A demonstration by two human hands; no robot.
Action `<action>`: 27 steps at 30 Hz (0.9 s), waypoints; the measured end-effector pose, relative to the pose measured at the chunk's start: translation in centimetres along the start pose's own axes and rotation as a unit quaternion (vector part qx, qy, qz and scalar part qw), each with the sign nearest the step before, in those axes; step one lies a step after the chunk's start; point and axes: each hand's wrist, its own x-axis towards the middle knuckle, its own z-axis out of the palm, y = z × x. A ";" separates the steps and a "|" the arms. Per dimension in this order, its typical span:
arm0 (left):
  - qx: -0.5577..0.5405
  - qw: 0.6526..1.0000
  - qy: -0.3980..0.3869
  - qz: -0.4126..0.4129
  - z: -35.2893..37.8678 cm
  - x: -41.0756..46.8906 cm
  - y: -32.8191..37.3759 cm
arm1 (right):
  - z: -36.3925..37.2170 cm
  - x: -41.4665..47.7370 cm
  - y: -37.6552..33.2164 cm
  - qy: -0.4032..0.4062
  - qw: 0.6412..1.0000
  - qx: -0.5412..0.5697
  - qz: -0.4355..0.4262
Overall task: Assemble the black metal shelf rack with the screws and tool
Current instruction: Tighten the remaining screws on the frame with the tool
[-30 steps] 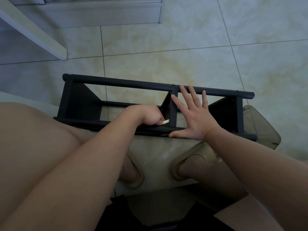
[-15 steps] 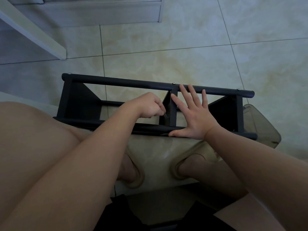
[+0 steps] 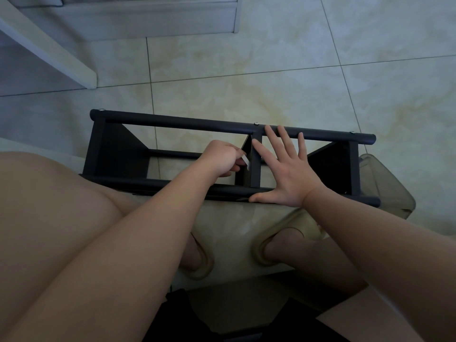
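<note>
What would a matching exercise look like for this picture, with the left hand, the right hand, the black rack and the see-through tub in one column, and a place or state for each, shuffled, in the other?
Things
1. left hand
2. right hand
3. black rack
4. see-through tub

Places or states
A. at the rack's right end, partly behind it
B. flat on the frame, fingers spread
C. long and dark, with screw heads along its far tube
D. grips a small silvery tool

Pairs: 1-D, 2-B, 3-C, 4-A
</note>
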 end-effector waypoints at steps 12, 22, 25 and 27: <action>0.012 0.999 -0.030 -0.035 -0.4 0.1 0.0 | 0.0 0.0 0.0 0.000 1.000 0.003 0.000; 0.026 0.993 -0.094 -0.070 0.0 0.2 -0.2 | 0.0 0.0 0.0 0.000 1.000 0.001 -0.001; 0.042 0.992 -0.102 -0.065 0.0 0.3 -0.3 | 0.1 -0.1 -0.1 0.002 1.000 0.002 -0.001; 0.051 0.991 -0.108 -0.064 -0.1 0.4 -0.4 | 0.1 -0.2 -0.1 0.004 1.000 0.001 -0.001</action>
